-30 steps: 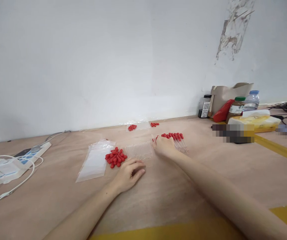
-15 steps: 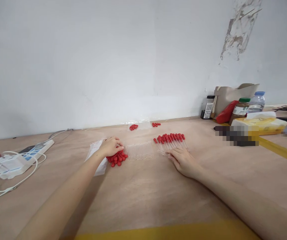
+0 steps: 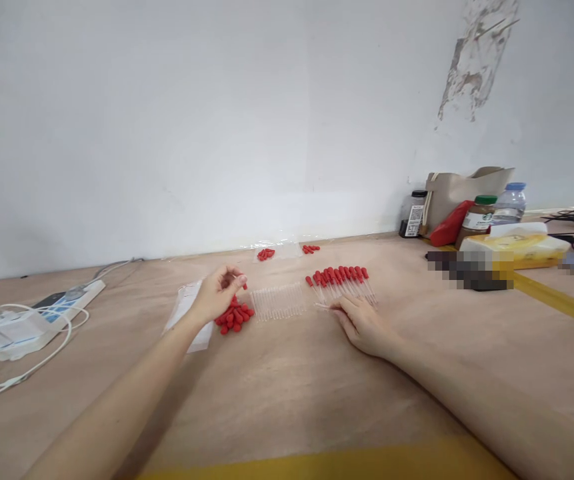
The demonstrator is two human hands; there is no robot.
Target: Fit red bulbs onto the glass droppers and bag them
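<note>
Between the thumb and fingers of my left hand a red rubber dropper bulb is pinched, just above a pile of red bulbs. Beside the pile lies a row of clear dropper tubes without bulbs. My right hand is closed on a clear dropper tube whose end points left. Past its fingers lies a row of droppers fitted with red bulbs. The hand hides the lower ends of some of them.
White packaging lies partly under my left wrist. Two small groups of red pieces and a clear bag lie by the wall. At left is a power strip with white cables. Bottles, a bag and a tissue pack stand at right.
My left hand has risen off the pile with a red bulb pinched in its fingertips. The right hand has stayed nearly in place, holding its tube.
</note>
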